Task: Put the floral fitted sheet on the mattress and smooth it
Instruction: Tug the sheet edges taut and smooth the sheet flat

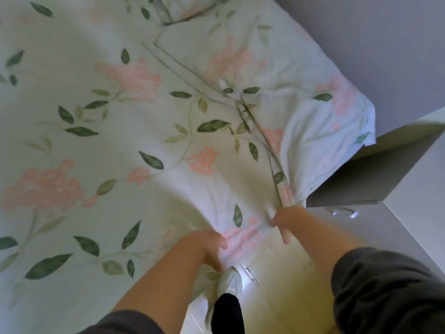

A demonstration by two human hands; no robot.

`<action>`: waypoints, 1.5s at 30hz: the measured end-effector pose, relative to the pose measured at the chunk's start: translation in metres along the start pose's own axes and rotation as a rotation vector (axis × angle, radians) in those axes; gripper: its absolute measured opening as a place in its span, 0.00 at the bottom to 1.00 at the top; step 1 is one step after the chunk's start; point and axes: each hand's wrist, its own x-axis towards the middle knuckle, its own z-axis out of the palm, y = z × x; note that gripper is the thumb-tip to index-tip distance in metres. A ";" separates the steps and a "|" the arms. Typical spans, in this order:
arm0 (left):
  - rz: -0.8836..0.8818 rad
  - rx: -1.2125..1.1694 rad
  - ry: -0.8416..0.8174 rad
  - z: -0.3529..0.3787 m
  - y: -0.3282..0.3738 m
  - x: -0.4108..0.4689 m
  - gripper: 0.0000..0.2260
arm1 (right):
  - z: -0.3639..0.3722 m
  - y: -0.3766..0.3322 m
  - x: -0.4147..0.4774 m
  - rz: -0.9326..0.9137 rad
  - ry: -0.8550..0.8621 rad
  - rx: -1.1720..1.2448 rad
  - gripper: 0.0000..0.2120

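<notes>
Sheet: the white cotton fitted sheet (134,145) printed with pink blossom clusters and green leaves lies spread over the bed, covering nearly the whole view from the left edge to the far right corner.
Writing: no brand, label or lettering can be read anywhere on the fabric.
Direction: the cloth runs lengthwise from the near lower edge up and away toward the top of the view; deep creases fan from the gathered near corner toward the far right corner.
Near corner: bunched and pulled off the bed edge toward the person, hanging between the two hands.
Left hand (212,247): fingers closed around a fold of the sheet, with the fabric emerging to the right of the knuckles.
Right hand (286,221): fingers pinching the gathered corner from above, one finger pointing down past the cloth.
Sleeves: dark grey, pushed up both forearms.
Pillow: a matching floral pillow (183,8) lies at the top edge.
Cabinet: a white bedside cabinet (397,179) with a recessed handle stands just beside the bed, right of the hands.
Floor: pale wooden floor (289,290) below, with a white shoe (230,282) and a black trouser leg.
</notes>
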 end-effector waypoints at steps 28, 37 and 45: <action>-0.344 -0.205 1.019 -0.002 -0.210 -0.425 0.11 | -0.189 -0.310 -0.284 -0.442 0.914 -0.031 0.29; -0.579 -0.268 1.182 -0.029 -0.192 -0.472 0.15 | -0.243 -0.283 -0.317 -0.574 1.020 -0.018 0.28; -0.787 -0.234 1.226 -0.030 -0.184 -0.521 0.20 | -0.295 -0.273 -0.363 -0.648 1.118 -0.026 0.29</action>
